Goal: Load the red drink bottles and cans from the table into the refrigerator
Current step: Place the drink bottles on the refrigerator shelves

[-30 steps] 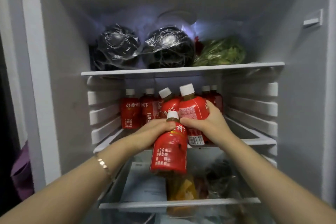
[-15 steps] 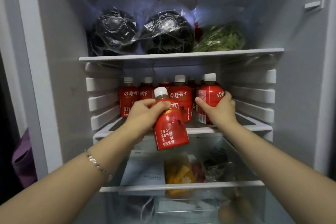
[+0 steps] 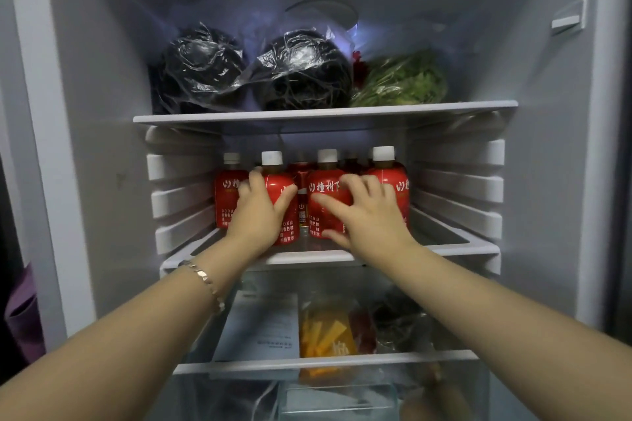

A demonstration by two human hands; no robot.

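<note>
1. The refrigerator (image 3: 547, 181) is open, and the action's on the middle shelf (image 3: 461, 246), a flat pane with a raised front lip. Bagged greens and dark wrapped bundles sit on the shelf above, packets on the one below.

2. The red drink bottles (image 3: 326, 195) stand upright in a tight row on that middle shelf, white caps up, with more tucked behind. They look full, so I'd guess reasonably heavy for their size, stiff plastic with a smooth shrink label that could get slick once cold.

3. The left hand (image 3: 260, 215) is wrapped around the second bottle from the left (image 3: 277, 188), thumb on one side and fingers on the other, so that grip is closed on the body.

4. The right hand (image 3: 366, 215) lies spread across the fronts of the two right-hand bottles, fingers fanned out, pressing or steadying but pinching nothing.

5. Best place to hold is the wide mid-body, like the left hand does; the narrow neck under the cap works for a pinch but tips easier.

6. A red can (image 3: 301, 171) peeks out behind the front row: thin-walled and dentable, so go gently.
</note>
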